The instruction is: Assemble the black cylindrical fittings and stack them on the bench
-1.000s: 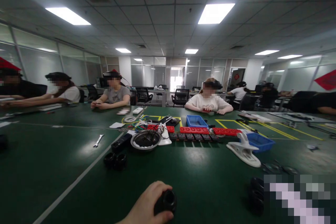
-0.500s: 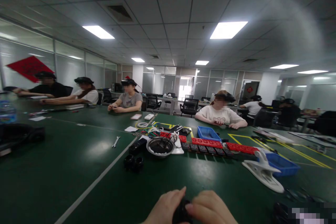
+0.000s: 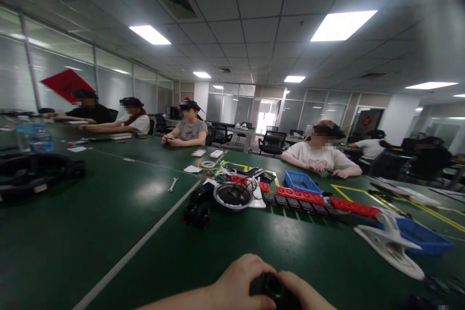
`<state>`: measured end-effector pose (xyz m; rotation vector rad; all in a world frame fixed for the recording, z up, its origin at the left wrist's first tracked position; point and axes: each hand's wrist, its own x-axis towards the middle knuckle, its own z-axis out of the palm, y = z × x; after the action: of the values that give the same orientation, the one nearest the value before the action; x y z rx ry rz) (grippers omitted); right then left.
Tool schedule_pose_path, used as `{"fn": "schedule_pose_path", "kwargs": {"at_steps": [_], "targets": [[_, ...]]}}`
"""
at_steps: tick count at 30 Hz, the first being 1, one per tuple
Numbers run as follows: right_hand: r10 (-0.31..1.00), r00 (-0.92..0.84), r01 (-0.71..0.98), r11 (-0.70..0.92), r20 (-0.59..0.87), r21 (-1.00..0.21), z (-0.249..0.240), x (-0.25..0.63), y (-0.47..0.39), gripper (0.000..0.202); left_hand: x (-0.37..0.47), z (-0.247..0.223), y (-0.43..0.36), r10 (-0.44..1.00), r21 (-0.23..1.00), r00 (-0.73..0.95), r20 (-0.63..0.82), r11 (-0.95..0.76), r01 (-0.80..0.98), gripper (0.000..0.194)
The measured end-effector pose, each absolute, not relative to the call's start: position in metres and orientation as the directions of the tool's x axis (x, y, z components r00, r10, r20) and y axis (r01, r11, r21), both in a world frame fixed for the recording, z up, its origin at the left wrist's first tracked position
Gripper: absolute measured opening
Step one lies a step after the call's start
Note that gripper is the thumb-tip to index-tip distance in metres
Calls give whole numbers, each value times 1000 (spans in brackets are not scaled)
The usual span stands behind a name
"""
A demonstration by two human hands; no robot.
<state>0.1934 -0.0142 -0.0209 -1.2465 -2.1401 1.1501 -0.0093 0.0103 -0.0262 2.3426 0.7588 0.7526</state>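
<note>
At the bottom of the view my left hand (image 3: 236, 281) is closed around a small black cylindrical piece with a round hole (image 3: 273, 285) in its end. My right hand (image 3: 303, 293) closes on the same piece from the other side; its lower part is cut off by the picture's edge. The exact kind of piece cannot be made out. Two similar black round pieces (image 3: 196, 216) stand farther off on the green table (image 3: 145, 242). Beside them is a metal bowl (image 3: 233, 197) with dark contents and cables.
A row of red and black power strips (image 3: 301, 195) crosses the table. Around it are blue trays (image 3: 301, 182), a large white clip-shaped object (image 3: 392, 247), a wrench (image 3: 173, 184) and a black headset (image 3: 32, 177). Several people with headsets sit beyond.
The view has turned left, so the scene sits farther right. My hands have tilted the black piece, and its round hole now shows between them.
</note>
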Motion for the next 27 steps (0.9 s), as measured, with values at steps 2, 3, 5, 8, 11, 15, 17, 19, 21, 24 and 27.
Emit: {"fn": "schedule_pose_path", "kwargs": {"at_steps": [2,3,5,8,11,15,17,19,21,24,27], "targets": [[861,-504,569,269,-71,-777,-15,192,-15,35,-9,-25,8,686,689,658,311,-640,341,43],[870,-488,596,273,-72,-755,-13,191,-15,32,-9,-24,6,700,703,650,295,-620,348,42],[899,-433,657,266,-63,-705,-12,188,-15,26,-7,-23,2,729,726,631,265,-581,367,42],[951,-309,759,245,-4,-603,-18,181,-16,25,-2,-22,-4,804,750,544,242,-510,421,39],[969,-229,853,245,91,-460,-26,171,-23,28,4,-23,-10,857,732,445,259,-475,488,35],[950,-219,910,282,224,-304,-26,164,-32,37,4,-22,-11,823,724,487,292,-523,450,29],[935,-270,877,337,229,-343,-23,168,-32,48,2,-19,-8,782,731,566,262,-543,413,28],[908,-380,793,418,177,-443,-20,176,-28,55,-1,-17,-5,743,729,627,233,-560,393,29],[879,-467,704,438,100,-559,-17,185,-23,46,-3,-16,-3,724,724,656,214,-568,391,31],[871,-490,661,385,18,-644,-17,194,-15,28,-4,-15,-2,724,716,663,190,-564,411,33],[892,-451,681,344,-1,-646,-20,193,-13,32,-3,-16,-1,740,724,647,184,-548,420,33]]}}
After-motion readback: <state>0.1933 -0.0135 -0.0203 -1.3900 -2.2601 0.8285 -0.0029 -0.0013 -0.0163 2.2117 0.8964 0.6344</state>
